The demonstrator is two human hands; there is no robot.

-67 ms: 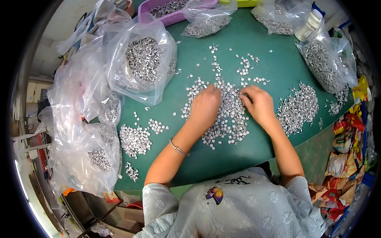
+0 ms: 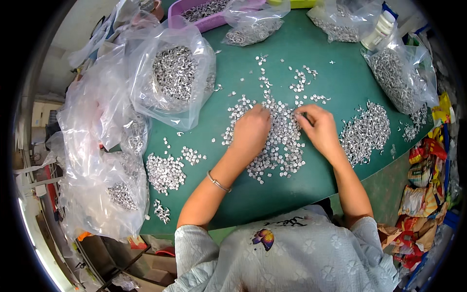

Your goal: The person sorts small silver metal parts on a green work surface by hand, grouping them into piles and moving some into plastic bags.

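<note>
A loose pile of small silver metal pieces [image 2: 279, 141] spreads over the green tabletop between my hands. Over its left part rests my left hand [image 2: 252, 127], back up and fingers curled down; their tips are hidden, and so is whatever they grip. At the pile's right edge, my right hand [image 2: 318, 125] has thumb and forefinger brought together in a pinch. Anything between those fingertips is too small to make out. More of the pieces trail away beyond the pile, with a loose cluster [image 2: 302, 80] at the far right of it.
Curved silver pieces [image 2: 366, 132] are heaped at right; a smaller heap [image 2: 165, 173] lies left. Clear plastic bags of metal parts [image 2: 176, 78] line the left side. Farther back are a purple basket [image 2: 197, 23], a filled bag [image 2: 254, 31] and a white bottle [image 2: 379, 33].
My right thumb and forefinger have shifted slightly at the pile's edge. My left hand stays almost where it was.
</note>
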